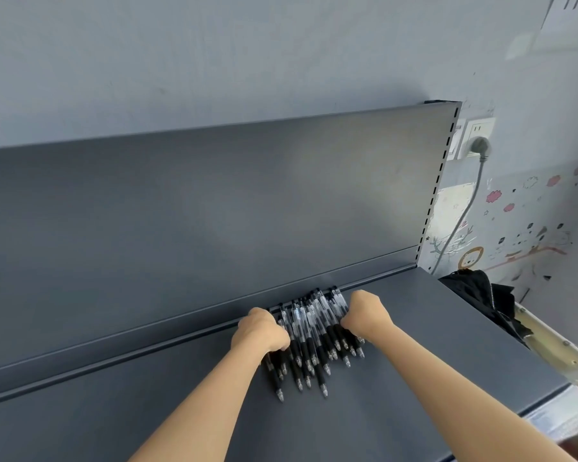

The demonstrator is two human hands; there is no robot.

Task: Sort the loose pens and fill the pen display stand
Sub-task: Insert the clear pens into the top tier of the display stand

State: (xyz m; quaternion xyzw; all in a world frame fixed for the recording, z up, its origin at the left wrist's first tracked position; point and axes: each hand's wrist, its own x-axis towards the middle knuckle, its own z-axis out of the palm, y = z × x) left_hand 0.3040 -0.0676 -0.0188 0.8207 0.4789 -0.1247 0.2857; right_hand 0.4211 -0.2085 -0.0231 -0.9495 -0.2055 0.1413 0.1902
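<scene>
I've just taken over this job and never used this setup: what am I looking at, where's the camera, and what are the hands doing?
There is no machine here. A person works with two bare hands, and the single picture comes from a camera worn on their head, looking forward and down. The arms reaching in from below are theirs. On the grey shelf lies a pile of black pens, close to the back panel, tips towards the camera. The left hand grips the pile's left side and the right hand its right side, fingers curled into the pens. No display stand shows. Off to the right are a wall plug and a black cloth.
</scene>
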